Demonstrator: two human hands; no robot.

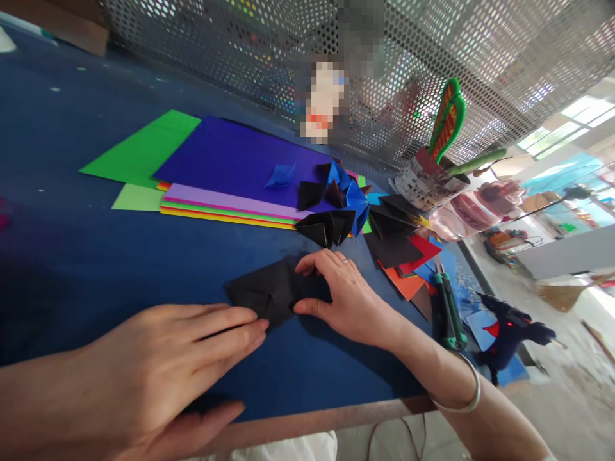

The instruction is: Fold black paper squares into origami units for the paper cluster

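Observation:
A folded black paper lies on the blue tabletop with creases meeting near its middle. My left hand has its fingers stretched out flat, their tips pressing the paper's lower edge, the thumb apart below. At the other side, my right hand curves its index finger and thumb onto the paper's right edge, holding it there with a gap between them. Just beyond are folded black paper pieces and a folded blue piece joined in a cluster. One small folded blue paper sits alone on the purple sheet.
Coloured sheets are stacked behind my hands. To the right are black and red paper squares, green-handled pliers and a dark glue gun. A tool cup stands by a perforated metal panel.

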